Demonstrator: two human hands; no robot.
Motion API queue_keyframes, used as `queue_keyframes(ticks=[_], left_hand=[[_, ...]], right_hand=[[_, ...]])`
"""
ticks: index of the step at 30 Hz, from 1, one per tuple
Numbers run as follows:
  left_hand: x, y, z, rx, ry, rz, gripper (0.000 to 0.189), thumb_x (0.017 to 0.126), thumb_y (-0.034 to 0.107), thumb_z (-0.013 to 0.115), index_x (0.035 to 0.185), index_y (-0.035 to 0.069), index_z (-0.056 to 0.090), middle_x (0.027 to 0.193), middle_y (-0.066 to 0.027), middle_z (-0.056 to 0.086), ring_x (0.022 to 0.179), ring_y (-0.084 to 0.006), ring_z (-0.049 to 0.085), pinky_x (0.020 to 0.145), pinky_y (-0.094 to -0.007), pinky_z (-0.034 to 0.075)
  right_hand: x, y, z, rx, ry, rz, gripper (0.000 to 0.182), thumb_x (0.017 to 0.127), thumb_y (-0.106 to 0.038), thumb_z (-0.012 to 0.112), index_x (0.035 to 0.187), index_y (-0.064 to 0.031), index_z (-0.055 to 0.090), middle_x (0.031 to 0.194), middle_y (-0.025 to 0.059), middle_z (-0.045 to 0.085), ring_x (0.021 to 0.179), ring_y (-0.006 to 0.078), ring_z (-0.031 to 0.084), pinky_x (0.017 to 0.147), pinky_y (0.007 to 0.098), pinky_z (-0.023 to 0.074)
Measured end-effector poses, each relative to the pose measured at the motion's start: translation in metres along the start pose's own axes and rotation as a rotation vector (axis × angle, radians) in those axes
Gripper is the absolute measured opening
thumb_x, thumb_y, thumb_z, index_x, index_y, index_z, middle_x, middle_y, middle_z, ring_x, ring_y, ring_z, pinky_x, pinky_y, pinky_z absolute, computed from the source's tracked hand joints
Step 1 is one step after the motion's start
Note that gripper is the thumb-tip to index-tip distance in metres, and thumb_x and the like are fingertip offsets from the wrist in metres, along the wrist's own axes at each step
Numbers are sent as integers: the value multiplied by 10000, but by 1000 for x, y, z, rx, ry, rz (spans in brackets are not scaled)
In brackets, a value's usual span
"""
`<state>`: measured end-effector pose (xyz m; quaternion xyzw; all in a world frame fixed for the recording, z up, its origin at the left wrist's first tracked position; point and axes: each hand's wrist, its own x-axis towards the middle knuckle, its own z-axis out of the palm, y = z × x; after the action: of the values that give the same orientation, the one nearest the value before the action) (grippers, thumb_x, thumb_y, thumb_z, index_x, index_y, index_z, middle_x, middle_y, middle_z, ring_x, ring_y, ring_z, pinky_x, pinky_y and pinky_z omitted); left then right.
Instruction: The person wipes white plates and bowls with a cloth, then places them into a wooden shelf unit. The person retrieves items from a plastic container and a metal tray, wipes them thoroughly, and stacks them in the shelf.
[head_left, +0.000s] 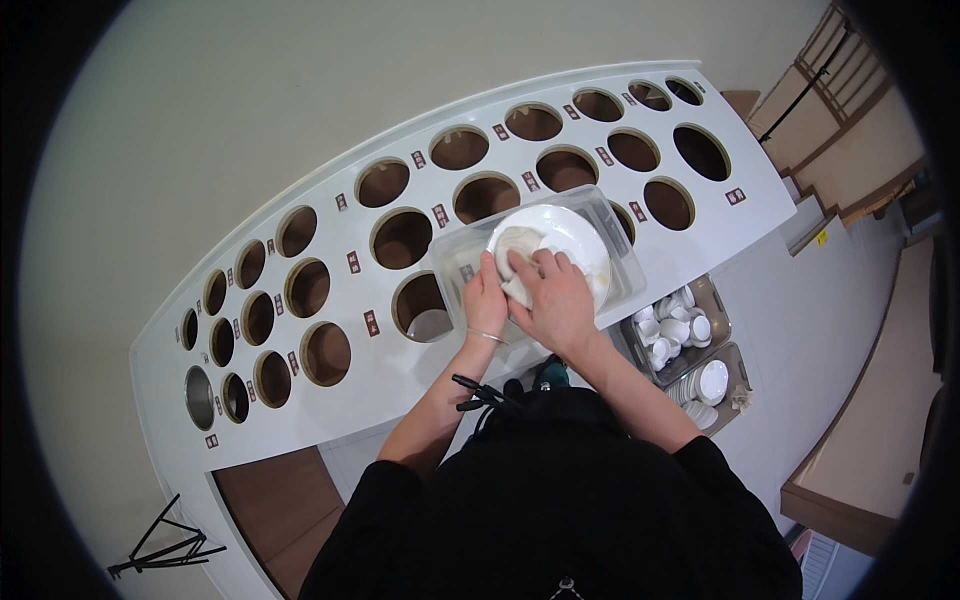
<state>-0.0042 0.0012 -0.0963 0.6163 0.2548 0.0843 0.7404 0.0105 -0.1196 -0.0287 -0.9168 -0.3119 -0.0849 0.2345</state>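
Before me a round white plate (577, 225) is held above a clear plastic tub (631, 259). My left hand (486, 298) grips the plate's left rim, with its thumb along the edge. A pale cloth (519, 240) lies bunched on the plate's left part. My right hand (556, 298) presses on the cloth with its fingers spread over it. A small yellowish spot shows near the plate's right rim. The tub's floor is partly hidden by the plate and both hands.
The tub rests on a white counter (420, 304) with many round cut-outs and small labels bearing writing. On the floor at right stand a bin of white cups (675, 330) and a bin of white plates (709, 382). A black stand (169, 551) is at lower left.
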Motion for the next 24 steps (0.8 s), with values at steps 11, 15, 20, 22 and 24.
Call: queue_keyframes(ticks=[11, 15, 20, 22, 24], left_hand=[[7, 2, 2, -99, 66, 58, 548, 982, 409, 386, 1118, -91, 564, 1040, -118, 633, 932, -160, 591, 821, -269, 456], [4, 0, 0, -50, 46, 75, 546, 984, 406, 382, 1118, -90, 565, 1045, -117, 632, 939, -159, 588, 831, -269, 451], [2, -3, 0, -47, 18, 97, 538, 987, 397, 381, 1116, -91, 567, 1046, -111, 632, 943, -152, 584, 834, -272, 449], [1, -1, 0, -44, 10, 102, 535, 987, 395, 382, 1116, -90, 568, 1045, -108, 632, 942, -149, 582, 833, -274, 449], [-1, 1, 1, -45, 4, 107, 532, 987, 394, 383, 1115, -88, 570, 1044, -106, 631, 941, -148, 580, 831, -277, 449]], right_hand=[[-40, 35, -49, -68, -71, -34, 515, 687, -256, 687, 1171, -127, 570, 1026, 103, 524, 965, 273, 504, 784, 397, 440], [-31, 47, -52, -129, -7, 73, 496, 700, -251, 674, 1167, -116, 573, 1025, 113, 519, 974, 281, 498, 806, 404, 431], [-11, 47, -34, -162, 106, 85, 506, 705, -263, 671, 1175, -104, 572, 1006, 108, 518, 971, 274, 496, 818, 394, 417], [-6, 40, -30, -163, 109, 81, 511, 706, -273, 672, 1177, -102, 572, 1002, 105, 518, 966, 269, 495, 815, 393, 415], [-2, 34, -26, -148, 110, 65, 522, 711, -291, 671, 1187, -104, 567, 996, 101, 520, 954, 264, 492, 809, 396, 411]])
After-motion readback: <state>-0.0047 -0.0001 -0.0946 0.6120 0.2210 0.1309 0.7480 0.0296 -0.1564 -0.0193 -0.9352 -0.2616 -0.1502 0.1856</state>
